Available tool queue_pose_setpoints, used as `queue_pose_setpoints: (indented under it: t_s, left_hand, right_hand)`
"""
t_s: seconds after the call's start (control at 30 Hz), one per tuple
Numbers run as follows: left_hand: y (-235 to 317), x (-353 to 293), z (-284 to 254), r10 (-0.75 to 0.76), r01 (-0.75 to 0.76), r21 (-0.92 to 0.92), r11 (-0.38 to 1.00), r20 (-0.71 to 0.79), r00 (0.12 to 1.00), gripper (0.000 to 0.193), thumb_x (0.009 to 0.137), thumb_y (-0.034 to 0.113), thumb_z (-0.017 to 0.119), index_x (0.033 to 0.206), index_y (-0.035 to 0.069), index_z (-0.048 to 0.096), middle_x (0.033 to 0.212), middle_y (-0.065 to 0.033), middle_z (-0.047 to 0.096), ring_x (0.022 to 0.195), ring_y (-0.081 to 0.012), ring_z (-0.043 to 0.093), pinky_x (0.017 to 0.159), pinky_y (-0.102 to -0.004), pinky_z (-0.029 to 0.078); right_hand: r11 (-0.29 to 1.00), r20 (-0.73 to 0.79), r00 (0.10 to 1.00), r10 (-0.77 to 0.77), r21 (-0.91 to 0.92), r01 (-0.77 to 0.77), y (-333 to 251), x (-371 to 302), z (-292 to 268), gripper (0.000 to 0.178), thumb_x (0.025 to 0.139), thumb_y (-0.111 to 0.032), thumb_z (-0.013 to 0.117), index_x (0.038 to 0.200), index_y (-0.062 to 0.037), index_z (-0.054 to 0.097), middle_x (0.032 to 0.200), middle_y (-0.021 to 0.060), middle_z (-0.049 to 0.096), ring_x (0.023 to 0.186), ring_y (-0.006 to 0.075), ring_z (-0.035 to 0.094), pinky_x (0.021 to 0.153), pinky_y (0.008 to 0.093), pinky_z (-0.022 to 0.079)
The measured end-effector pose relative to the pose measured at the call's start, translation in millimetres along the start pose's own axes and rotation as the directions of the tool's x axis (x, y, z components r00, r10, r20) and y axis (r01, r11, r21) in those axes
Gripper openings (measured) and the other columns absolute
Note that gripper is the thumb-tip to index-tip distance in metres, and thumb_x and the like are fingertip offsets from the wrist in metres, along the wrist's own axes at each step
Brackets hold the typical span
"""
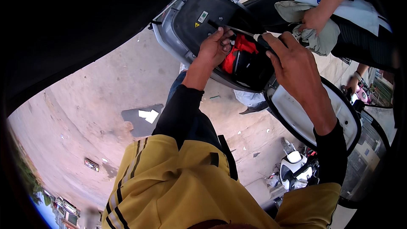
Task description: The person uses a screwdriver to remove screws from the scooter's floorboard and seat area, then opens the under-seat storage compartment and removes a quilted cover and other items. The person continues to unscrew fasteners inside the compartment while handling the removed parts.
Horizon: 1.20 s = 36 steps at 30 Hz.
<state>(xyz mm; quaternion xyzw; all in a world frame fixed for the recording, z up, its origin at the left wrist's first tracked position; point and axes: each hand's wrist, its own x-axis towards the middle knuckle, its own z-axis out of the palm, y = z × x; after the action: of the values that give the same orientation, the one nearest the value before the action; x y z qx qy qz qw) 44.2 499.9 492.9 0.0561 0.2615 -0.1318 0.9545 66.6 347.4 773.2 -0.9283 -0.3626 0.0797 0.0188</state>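
1. Yellow vest over my black sleeves fills the bottom of the view, closest to my head; both forearms reach up from it toward the scooter's open under-seat compartment (250, 70).

2. My right hand (296, 70) is closed around the dark handle of a screwdriver (243, 32), whose thin shaft runs up and left across the compartment opening toward the raised seat underside (203, 21).

3. My left hand (216, 46) has its fingers curled at the tip end of that shaft, right at the rim where the seat hinges. I cannot tell whether it pinches the shaft, a small fastener, or only steadies itself on the rim.

4. So the tool bridges my hands: handle in the right, tip at the fingers of the left, with a red bag (237, 53) lying in the compartment just below.

5. Risks, as I judge them: the tip could slip and jab my left fingers, being so close; a loosened small part could drop in beside the red bag.

6. Another person's hand (313, 19) holds a grey cloth (316, 38) just beyond my right hand, near enough for a bump to throw the tool off line.
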Motion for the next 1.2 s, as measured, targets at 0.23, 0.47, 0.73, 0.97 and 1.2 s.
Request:
queue_pose_setpoints:
  t_s: [0.23,0.47,0.73,0.97,1.2]
  left_hand:
    - [-9.5,38.8,15.3,-0.035,0.034,0.037,0.999,0.023,0.999,0.023,0.105,0.029,0.070,0.113,0.007,0.067,0.106,-0.0061,0.069,0.072,-0.0104,0.045,0.063,-0.0256,0.039]
    - [-2.4,47.4,12.5,-0.045,0.043,0.067,0.997,0.026,0.999,0.024,0.105,0.030,0.070,0.114,0.008,0.066,0.105,-0.0038,0.067,0.072,-0.0108,0.046,0.063,-0.0266,0.039]
    - [-3.0,51.1,9.1,-0.037,0.036,0.017,0.999,0.014,0.999,0.025,0.106,0.030,0.069,0.115,0.007,0.066,0.103,-0.0037,0.066,0.072,-0.0109,0.044,0.063,-0.0262,0.039]
    - [-7.8,56.0,22.1,-0.013,0.012,-0.008,1.000,-0.115,0.993,0.021,0.108,0.029,0.066,0.111,0.008,0.066,0.093,-0.0043,0.067,0.064,-0.0092,0.044,0.057,-0.0261,0.037]
    - [20.8,2.5,24.7,0.463,-0.196,0.975,0.101,0.128,0.877,0.022,0.103,0.016,0.058,0.114,-0.001,0.065,0.091,-0.0069,0.072,0.079,-0.0129,0.065,0.074,-0.0297,0.051]
  right_hand:
    - [1.000,-0.069,0.997,-0.014,0.000,0.015,22.2,-1.7,21.4,0.043,0.094,0.002,0.072,0.135,-0.0061,0.066,0.104,0.0194,0.062,0.080,0.0359,0.069,0.068,0.0450,0.056]
    - [1.000,-0.055,0.998,-0.006,-0.008,0.006,27.9,5.1,20.8,0.051,0.085,0.009,0.069,0.133,-0.0060,0.066,0.112,0.0242,0.065,0.090,0.0393,0.073,0.074,0.0454,0.062]
    - [0.997,-0.013,0.999,-0.041,-0.071,0.040,27.8,15.3,21.1,0.047,0.085,0.006,0.071,0.131,-0.0027,0.067,0.106,0.0207,0.066,0.088,0.0357,0.073,0.072,0.0433,0.062]
    - [0.965,0.152,0.962,0.228,0.093,-0.244,34.5,55.0,-1.1,0.034,0.096,-0.008,0.074,0.128,-0.0027,0.066,0.114,0.0193,0.065,0.083,0.0374,0.073,0.069,0.0477,0.058]
    - [0.954,0.051,0.968,-0.248,-0.161,0.253,37.3,80.4,2.0,0.028,0.094,-0.010,0.074,0.119,-0.0001,0.067,0.089,0.0226,0.073,0.090,0.0372,0.076,0.076,0.0439,0.061]
